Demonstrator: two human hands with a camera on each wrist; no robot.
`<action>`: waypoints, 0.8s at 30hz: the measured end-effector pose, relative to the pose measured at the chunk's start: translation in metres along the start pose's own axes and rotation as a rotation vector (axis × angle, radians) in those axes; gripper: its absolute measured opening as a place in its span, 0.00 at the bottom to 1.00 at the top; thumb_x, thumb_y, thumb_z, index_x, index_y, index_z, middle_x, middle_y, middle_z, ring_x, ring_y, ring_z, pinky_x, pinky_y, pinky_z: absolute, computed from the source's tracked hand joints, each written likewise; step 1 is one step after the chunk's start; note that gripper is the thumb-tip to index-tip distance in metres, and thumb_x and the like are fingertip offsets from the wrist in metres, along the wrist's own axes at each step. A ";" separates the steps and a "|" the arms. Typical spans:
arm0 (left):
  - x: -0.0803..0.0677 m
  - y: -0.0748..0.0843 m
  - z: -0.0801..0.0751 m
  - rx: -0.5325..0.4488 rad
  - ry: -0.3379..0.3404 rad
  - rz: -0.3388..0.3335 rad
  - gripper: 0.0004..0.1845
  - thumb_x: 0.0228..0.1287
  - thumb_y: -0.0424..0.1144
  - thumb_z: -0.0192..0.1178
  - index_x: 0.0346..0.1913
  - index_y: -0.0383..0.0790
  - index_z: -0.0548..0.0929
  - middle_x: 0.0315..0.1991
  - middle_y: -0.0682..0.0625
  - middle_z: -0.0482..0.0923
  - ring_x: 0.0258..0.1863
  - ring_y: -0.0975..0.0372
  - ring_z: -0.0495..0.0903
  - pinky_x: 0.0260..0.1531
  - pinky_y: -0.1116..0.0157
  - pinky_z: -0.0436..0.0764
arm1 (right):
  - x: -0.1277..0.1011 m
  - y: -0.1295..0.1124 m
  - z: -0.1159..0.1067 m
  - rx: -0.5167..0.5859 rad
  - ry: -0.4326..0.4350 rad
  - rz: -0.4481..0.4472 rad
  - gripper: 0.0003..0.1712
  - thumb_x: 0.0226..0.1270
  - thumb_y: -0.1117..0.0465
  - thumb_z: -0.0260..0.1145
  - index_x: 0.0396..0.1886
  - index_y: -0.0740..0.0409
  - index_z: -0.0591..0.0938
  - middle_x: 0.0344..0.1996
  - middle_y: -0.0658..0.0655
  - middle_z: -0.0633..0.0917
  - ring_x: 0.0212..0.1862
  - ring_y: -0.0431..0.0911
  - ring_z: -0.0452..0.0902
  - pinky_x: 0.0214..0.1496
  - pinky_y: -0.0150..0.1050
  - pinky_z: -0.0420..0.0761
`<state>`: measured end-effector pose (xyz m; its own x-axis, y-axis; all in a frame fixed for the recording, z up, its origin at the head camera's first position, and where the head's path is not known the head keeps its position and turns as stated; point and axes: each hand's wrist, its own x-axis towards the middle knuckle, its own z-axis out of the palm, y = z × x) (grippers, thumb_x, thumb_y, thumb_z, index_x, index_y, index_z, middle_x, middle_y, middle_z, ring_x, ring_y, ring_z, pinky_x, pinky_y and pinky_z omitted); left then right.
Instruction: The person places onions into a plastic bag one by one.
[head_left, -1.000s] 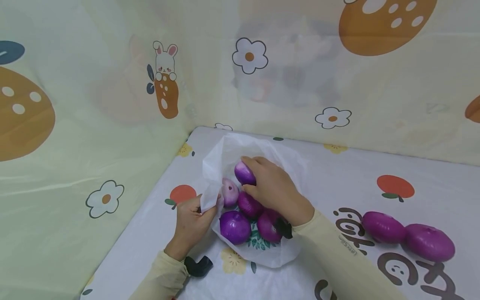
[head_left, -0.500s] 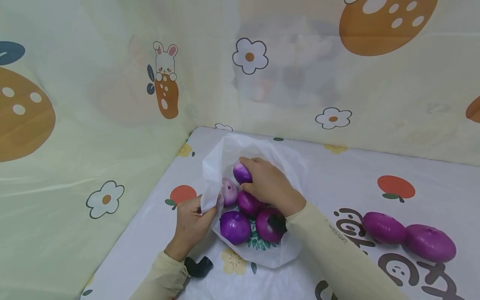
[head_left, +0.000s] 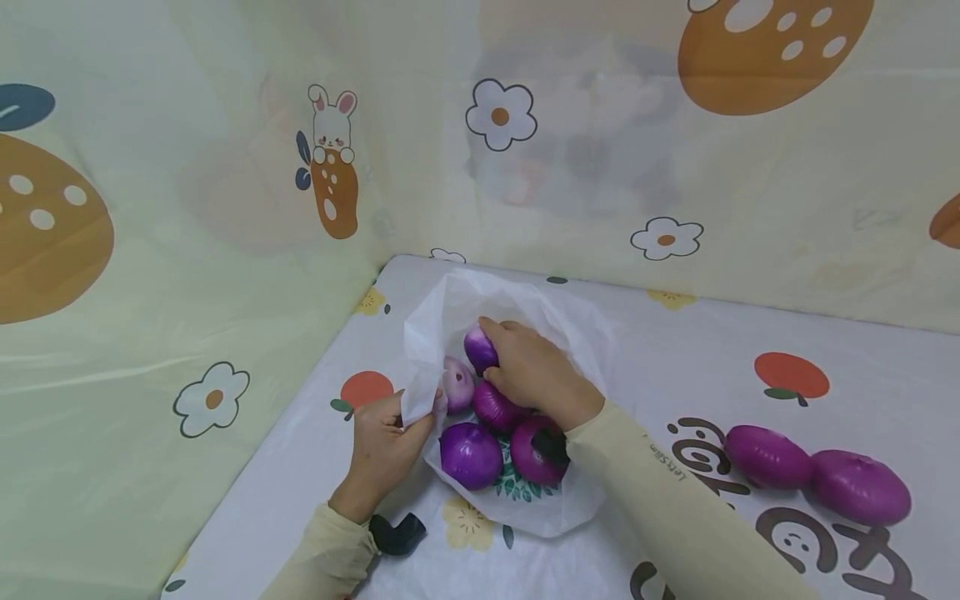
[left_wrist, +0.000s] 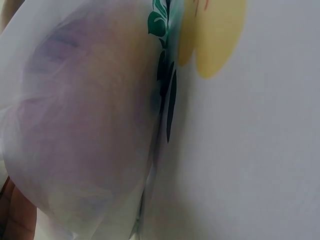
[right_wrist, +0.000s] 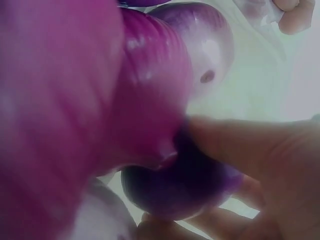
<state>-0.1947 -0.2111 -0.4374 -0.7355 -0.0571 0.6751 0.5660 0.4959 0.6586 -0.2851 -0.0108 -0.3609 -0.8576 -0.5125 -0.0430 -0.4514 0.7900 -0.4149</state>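
My left hand [head_left: 381, 442] pinches the left edge of a thin white plastic bag [head_left: 426, 337] and keeps its mouth spread. Inside the bag, my right hand [head_left: 536, 367] grips a purple onion [head_left: 478, 348], fingers over the far side and thumb on the near side. Several more red onions lie around it: a pale one [head_left: 457, 385], a dark one [head_left: 497, 408], a round one [head_left: 470, 456] and another [head_left: 534, 450] partly behind the black wrist camera. From the right wrist, the gripped onion [right_wrist: 175, 195] shows beneath the thumb. Through the bag, the left wrist view shows a blurred purple bulge [left_wrist: 85, 115].
Two red onions, a left one [head_left: 767, 456] and a right one [head_left: 860, 486], lie end to end on the printed tablecloth [head_left: 675, 358], right of the bag. A patterned sheet [head_left: 570, 183] hangs behind the table, and another [head_left: 135, 333] along its left side.
My right hand has shifted slightly left inside the bag along with the onion it grips. My left hand stays on the bag's edge.
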 end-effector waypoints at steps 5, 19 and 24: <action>0.000 0.001 0.000 -0.008 0.002 -0.009 0.04 0.58 0.27 0.74 0.29 0.38 0.90 0.18 0.52 0.82 0.19 0.67 0.70 0.17 0.72 0.68 | -0.001 0.000 0.000 -0.006 -0.038 0.015 0.45 0.73 0.54 0.68 0.82 0.60 0.59 0.74 0.67 0.71 0.73 0.61 0.69 0.73 0.57 0.70; 0.000 0.002 0.001 0.012 0.007 0.014 0.03 0.58 0.27 0.73 0.30 0.37 0.90 0.18 0.53 0.82 0.19 0.67 0.70 0.17 0.72 0.68 | -0.003 0.004 -0.001 -0.031 -0.053 -0.007 0.42 0.73 0.52 0.69 0.80 0.60 0.65 0.74 0.66 0.72 0.74 0.60 0.68 0.75 0.55 0.68; 0.000 0.002 0.002 0.010 0.003 0.012 0.03 0.59 0.27 0.73 0.31 0.37 0.90 0.19 0.53 0.83 0.20 0.67 0.71 0.18 0.71 0.69 | -0.006 0.005 -0.003 -0.014 -0.035 -0.011 0.41 0.72 0.52 0.69 0.80 0.60 0.66 0.74 0.65 0.72 0.74 0.59 0.68 0.74 0.56 0.68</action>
<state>-0.1944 -0.2082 -0.4373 -0.7276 -0.0541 0.6839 0.5707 0.5056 0.6471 -0.2828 -0.0026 -0.3604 -0.8438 -0.5321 -0.0701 -0.4640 0.7889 -0.4029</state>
